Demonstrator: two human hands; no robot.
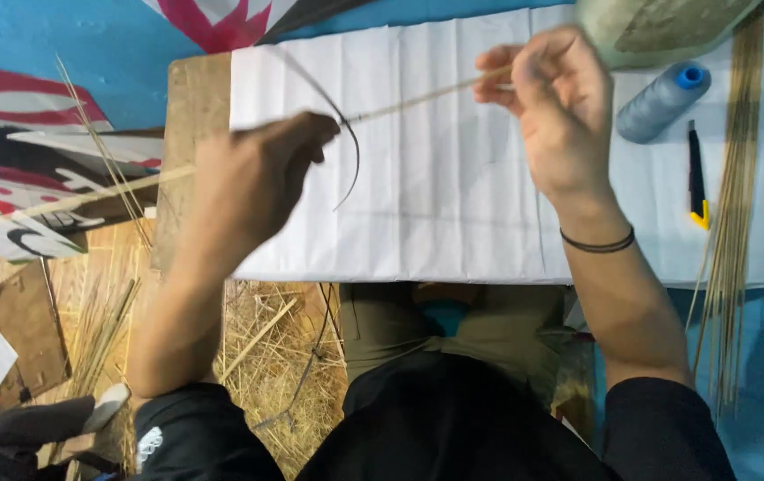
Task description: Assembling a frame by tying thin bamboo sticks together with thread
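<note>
Both hands pinch one thin bamboo stick (418,96) above the white paper (435,205), left hand (253,178) fingers closed mid-stick, right hand (556,102) fingers gripping its end; overbending could probably snap it.

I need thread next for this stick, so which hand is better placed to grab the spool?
Right. The right hand pinches the stick close beside the blue-capped spool on the white paper. The left hand grips the stick's other end, across the board, far from the spool.
</note>
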